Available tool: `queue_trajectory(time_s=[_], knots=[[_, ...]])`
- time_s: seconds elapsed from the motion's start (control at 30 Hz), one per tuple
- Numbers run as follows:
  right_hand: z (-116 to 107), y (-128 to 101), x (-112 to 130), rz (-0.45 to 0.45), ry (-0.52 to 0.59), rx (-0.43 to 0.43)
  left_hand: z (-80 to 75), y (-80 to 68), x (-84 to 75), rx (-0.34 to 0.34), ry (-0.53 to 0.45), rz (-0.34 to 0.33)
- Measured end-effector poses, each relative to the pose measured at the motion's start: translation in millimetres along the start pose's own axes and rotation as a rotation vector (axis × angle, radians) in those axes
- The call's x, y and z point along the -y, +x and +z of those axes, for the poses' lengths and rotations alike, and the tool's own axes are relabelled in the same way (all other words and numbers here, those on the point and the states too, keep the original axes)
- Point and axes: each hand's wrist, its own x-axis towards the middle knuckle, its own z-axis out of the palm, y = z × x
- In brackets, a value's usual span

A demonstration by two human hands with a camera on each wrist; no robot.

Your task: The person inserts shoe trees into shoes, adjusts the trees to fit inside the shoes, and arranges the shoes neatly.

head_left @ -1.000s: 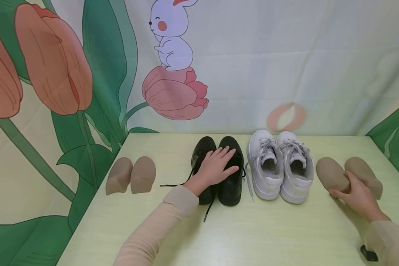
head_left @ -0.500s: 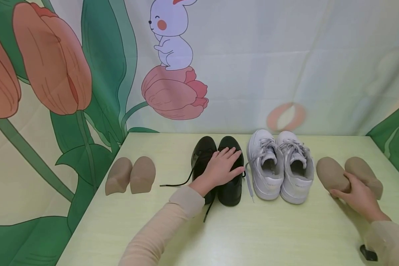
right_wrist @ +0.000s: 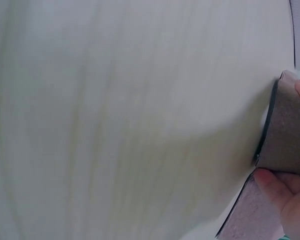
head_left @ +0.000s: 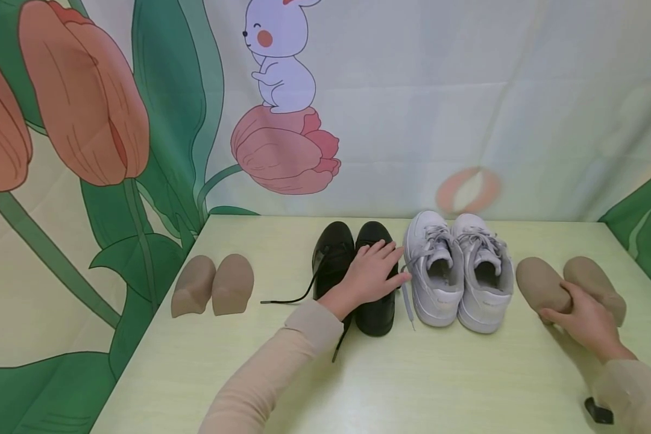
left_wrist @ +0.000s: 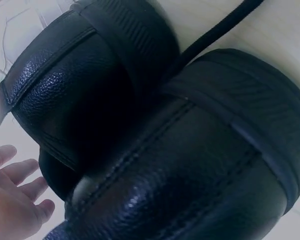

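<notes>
My left hand (head_left: 370, 274) hovers over the right-hand black shoe (head_left: 377, 316), fingers spread and relaxed, fingertips near the white sneakers. The other black shoe (head_left: 332, 259) lies beside it, laces loose. In the left wrist view, the hand's fingers (left_wrist: 22, 172) are apart beyond the black leather shoes (left_wrist: 165, 165). My right hand (head_left: 588, 325) grips a beige toe-shaped shoe insert (head_left: 539, 283) at its near end, thumb on the left and fingers on the right. A matching insert (head_left: 588, 277) lies just right of it. The right wrist view shows the gripped insert's flat end (right_wrist: 287, 132).
White sneakers (head_left: 436, 307) stand between the black shoes and my right hand. Two more beige inserts (head_left: 233, 286) lie at left on the pale table (head_left: 412, 386). A small black object (head_left: 598, 411) shows by the right sleeve. A printed curtain (head_left: 390, 120) hangs behind.
My left hand has slid rightward from across both black shoes to over the right-hand one, uncovering more of the left shoe. The right hand keeps its grip in place.
</notes>
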Motion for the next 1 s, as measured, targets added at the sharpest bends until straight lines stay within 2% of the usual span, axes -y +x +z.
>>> queue_trajectory(time_s=[0.17, 0.63, 1.0], knots=[[-1, 0, 2, 0.009, 0.0, -0.003, 0.5, 2.0, -2.7, -0.008, 0.001, 0.013], [-3, 1, 2, 0.03, 0.056, -0.095, -7.8, 6.4, -8.1, -0.007, 0.019, 0.016], [-6, 2, 7, 0.007, 0.044, -0.124, -12.1, 11.7, -16.8, 0.02, 0.003, 0.012]])
